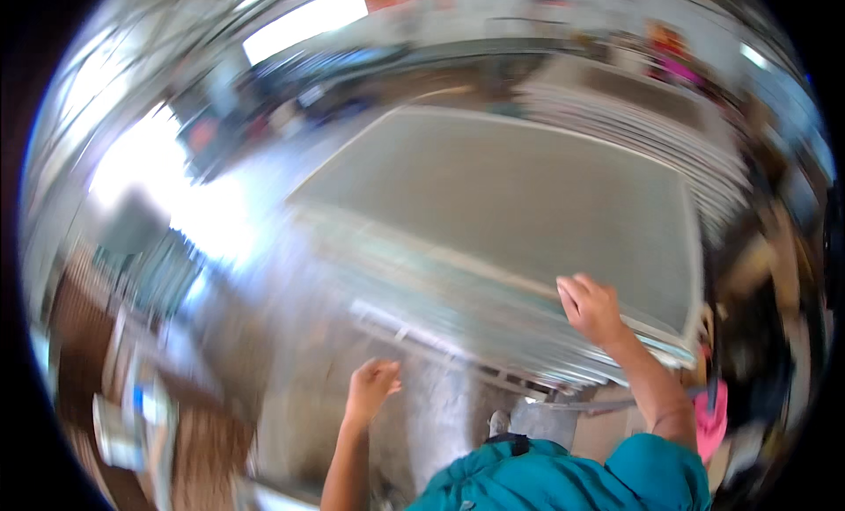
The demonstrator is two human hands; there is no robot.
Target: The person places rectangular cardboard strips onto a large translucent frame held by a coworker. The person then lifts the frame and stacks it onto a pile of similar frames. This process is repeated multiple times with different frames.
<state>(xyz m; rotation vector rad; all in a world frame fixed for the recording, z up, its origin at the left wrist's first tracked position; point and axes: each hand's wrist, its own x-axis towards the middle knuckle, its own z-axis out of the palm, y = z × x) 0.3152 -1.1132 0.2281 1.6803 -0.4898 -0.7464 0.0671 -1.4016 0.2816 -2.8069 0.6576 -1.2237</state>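
A stack of large flat panels with pale rims and grey-green faces fills the middle, and its side edges are smeared by motion. Over the near right edge of the top panel is my right hand, fingers curled in. Whether it touches the rim, I cannot tell. My left hand hangs in front of the stack, apart from it, over the floor. Its fingers are bent inward and no object shows in them.
A pale slatted base sits under the stack. Behind it stands another pile of panels. At the left are brown corrugated pieces and a bright opening. A pink item is at the lower right, beside clutter.
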